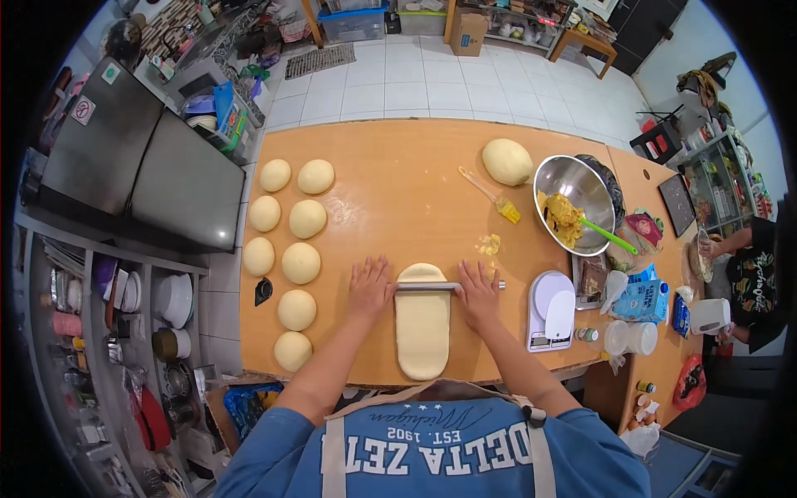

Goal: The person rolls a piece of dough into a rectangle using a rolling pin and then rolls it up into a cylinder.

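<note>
A long flattened strip of dough (422, 336) lies lengthwise on the table before me, rounded at both ends. Across its far part rests a slim metal rolling pin (427, 286). My left hand (369, 289) lies over the pin's left end, fingers stretched forward and apart. Over the right side of the pin, my right hand (477, 292) is likewise flat with fingers extended; the pin's tip shows just beyond it. Both palms hide parts of the pin. To the left, several round dough balls (300, 263) stand in two columns.
A larger dough lump (506, 161), a pastry brush (506, 207) and a steel bowl (596, 191) of yellow filling with a green-handled spatula (610, 236) are at the far right. Nearer stand a white scale (550, 309) and a blue carton (641, 300). Another person (751, 278) works at the right.
</note>
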Demonstrator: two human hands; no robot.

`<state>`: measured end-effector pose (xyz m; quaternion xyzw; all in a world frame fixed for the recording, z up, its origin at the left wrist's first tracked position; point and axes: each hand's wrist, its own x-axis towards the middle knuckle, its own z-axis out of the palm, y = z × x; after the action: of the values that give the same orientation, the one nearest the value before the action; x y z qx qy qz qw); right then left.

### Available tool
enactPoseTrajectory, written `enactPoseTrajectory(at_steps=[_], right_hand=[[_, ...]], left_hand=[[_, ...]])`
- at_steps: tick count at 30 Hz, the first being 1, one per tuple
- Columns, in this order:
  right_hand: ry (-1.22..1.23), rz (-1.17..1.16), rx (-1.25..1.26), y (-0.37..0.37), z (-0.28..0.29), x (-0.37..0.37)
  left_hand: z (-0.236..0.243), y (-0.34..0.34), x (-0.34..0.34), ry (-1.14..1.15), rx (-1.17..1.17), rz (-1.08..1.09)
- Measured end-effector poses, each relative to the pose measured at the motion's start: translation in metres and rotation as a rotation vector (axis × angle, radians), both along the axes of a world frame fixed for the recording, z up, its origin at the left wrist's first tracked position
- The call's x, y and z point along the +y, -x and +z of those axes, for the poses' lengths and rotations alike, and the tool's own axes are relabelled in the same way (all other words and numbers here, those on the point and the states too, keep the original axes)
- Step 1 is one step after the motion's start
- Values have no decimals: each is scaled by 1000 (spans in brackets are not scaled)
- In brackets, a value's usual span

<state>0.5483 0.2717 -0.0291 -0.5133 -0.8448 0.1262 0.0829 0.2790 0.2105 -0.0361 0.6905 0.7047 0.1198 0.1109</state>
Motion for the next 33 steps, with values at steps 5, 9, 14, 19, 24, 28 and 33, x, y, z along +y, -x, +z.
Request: enactPoseTrajectory(at_steps=[5,9,14,19,24,28,33], right_hand=[[4,-25,-126,24,7,47],[-101,-50,-146,37,5,84],[-203,-61,-60,43,4,97],[-118,16,102,17,4,50],[-200,73,75,17,5,56],[-163,45,2,31,16,80],[271,-147,-87,51,39,98]], left_hand=[[-2,11,47,29,61,100],[1,21,81,76,84,102],[4,32,101,-100,122,41],[5,8,47,-189,51,18],[-5,7,47,-6,57,-12],[1,24,84,8,132,-58],[11,32,108,24,191,-49]])
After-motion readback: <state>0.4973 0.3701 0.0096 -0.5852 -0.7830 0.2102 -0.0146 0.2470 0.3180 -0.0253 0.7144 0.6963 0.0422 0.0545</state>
